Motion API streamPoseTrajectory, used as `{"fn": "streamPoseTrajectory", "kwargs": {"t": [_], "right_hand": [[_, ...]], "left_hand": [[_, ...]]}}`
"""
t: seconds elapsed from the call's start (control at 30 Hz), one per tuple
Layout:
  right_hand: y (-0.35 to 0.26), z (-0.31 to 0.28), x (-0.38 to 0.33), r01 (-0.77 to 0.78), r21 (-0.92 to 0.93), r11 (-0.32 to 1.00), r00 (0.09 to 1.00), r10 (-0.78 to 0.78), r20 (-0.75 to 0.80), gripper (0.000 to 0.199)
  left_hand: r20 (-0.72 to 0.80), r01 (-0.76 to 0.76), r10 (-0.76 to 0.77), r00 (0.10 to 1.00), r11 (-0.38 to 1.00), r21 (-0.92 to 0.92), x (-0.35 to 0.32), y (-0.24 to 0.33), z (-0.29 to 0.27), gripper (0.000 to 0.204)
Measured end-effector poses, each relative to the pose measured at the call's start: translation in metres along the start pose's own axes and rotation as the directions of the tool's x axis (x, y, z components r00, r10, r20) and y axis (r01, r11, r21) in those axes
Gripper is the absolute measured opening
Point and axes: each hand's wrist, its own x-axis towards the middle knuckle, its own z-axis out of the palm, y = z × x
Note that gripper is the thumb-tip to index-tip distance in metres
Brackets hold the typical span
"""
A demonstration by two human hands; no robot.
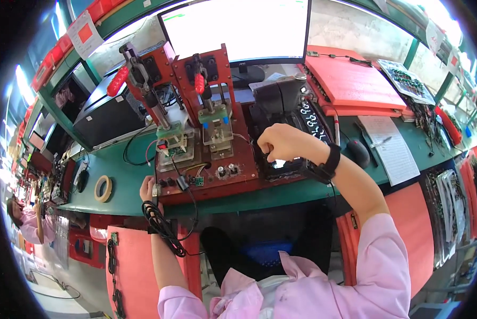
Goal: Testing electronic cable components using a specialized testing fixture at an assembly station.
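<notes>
My left hand (pixel 147 188) is curled at the left edge of a red test fixture (pixel 233 183), beside a small metal piece; what its fingers hold is hidden. A coil of black cable (pixel 161 226) hangs about that wrist. My right hand (pixel 282 142), closed with the fingers bent under, is over a black tray-like holder (pixel 260 119) right of the fixture. Whatever it grips cannot be made out. On the fixture stand two toggle clamps with red handles (pixel 118 81) (pixel 199 84). Below them sit a green circuit board (pixel 169 146) and a clear plate (pixel 217 135).
A monitor (pixel 236 32) stands behind the fixture. On the green bench (pixel 124 173) lie a tape roll (pixel 103 189), a black mouse (pixel 358 153) and a paper sheet with a pen (pixel 390 149). Pink foam sheets (pixel 350 80) are stacked at the right. Another person (pixel 31 223) sits far left.
</notes>
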Motion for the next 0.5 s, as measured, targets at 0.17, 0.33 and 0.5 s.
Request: {"fn": "streamPoseTrajectory", "kwargs": {"t": [0.17, 0.33, 0.5], "right_hand": [[0.011, 0.003, 0.011, 0.115, 0.099, 0.988, 0.984, -0.127, 0.124, 0.017], [0.017, 0.001, 0.011, 0.232, 0.132, 0.964, 0.959, -0.249, 0.132, 0.014], [0.007, -0.004, 0.005, 0.13, 0.133, 0.982, 0.987, -0.141, 0.072, 0.01]], "left_hand": [[0.011, -0.039, 0.039, 0.999, 0.999, 0.029, 0.007, -0.02, -0.015, 0.02], [-0.005, 0.046, -0.046, 0.999, 0.999, 0.023, 0.007, -0.018, -0.009, 0.019], [0.034, -0.006, 0.003, 0.999, 0.998, 0.064, 0.009, -0.025, -0.02, 0.019]]}}
